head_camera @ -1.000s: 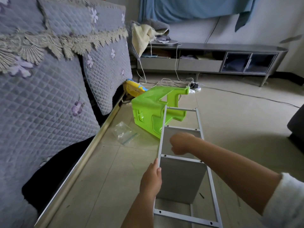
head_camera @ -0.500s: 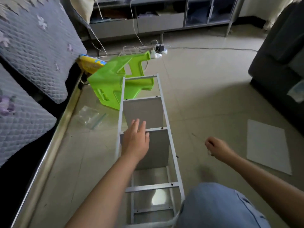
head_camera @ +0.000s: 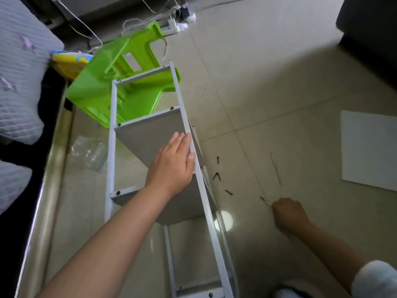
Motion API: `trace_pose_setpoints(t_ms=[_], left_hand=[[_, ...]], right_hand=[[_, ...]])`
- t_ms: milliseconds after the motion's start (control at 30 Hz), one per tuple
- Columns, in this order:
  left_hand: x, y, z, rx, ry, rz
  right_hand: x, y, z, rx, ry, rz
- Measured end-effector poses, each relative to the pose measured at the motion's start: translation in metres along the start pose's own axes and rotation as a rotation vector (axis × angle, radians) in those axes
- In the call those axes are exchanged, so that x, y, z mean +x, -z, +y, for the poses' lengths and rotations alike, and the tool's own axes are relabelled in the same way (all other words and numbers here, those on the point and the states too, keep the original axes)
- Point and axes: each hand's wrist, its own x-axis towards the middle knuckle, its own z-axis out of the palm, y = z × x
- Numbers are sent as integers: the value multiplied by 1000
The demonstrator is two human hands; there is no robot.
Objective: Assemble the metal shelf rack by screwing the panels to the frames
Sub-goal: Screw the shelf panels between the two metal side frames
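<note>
Left hand (head_camera: 171, 162): flat, steadying frame (head_camera: 194, 160). Right hand (head_camera: 289, 214): pinched one floor screw (head_camera: 264, 201) (best gripped near its head).

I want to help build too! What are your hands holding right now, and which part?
The left hand rests flat on the rack's frame, fingers straight, gripping nothing. The right hand is curled by a screw on the floor; whether it pinches the screw cannot be told.

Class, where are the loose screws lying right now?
In the head view, the loose screws lie scattered on the floor tiles, right of the rack frame, between it and the right hand.
</note>
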Motion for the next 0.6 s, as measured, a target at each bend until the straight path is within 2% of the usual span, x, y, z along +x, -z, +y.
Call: trace_pose_setpoints(t_ms=[100, 167, 233, 300, 367, 600], left_hand=[[0, -1, 1, -30, 13, -3], [-1, 0, 3, -43, 18, -15], [-2, 0, 4, -54, 17, -17], [-3, -1, 4, -63, 18, -15], [-4, 0, 4, -69, 16, -8], [-7, 4, 6, -79, 26, -33]], right_hand=[[8, 4, -11, -15, -2, 119], [16, 16, -25, -10, 68, 209], [30, 26, -45, -68, 223, 195], [43, 38, -65, -45, 314, 253], [53, 44, -85, -4, 379, 198], [59, 22, -95, 92, 401, 206]])
